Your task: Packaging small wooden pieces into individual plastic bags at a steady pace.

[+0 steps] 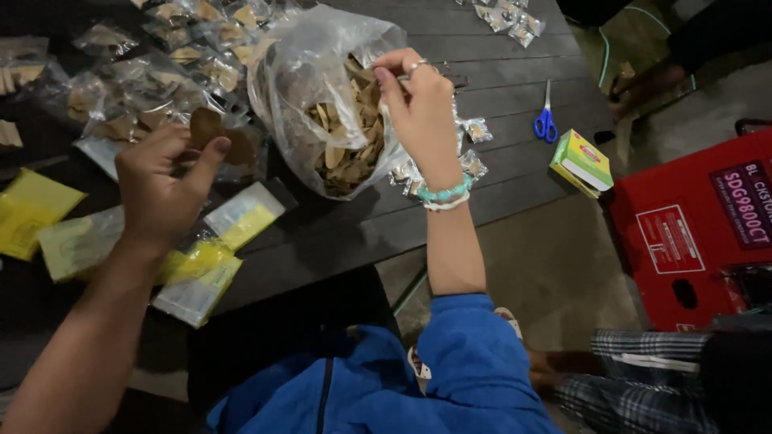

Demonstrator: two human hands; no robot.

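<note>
Packets, bags and boxes on and beside a dark slatted surface

A large clear plastic bag (322,104) of tan slivers stands at upper centre, gripped at its mouth by the right hand (418,104). Small clear filled packets (161,80) crowd the upper left, a few more (511,16) lie at the top edge, and others (474,128) sit just right of the bag. Flat yellow sachets (32,209) lie at left and lower left. A small green-and-yellow box (581,162) sits at right, near a red carton (683,233) bearing white and purple labels.

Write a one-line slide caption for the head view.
Left hand holds brown leaf-shaped pieces; right hand grips the rim of a clear plastic bag of them.
</note>
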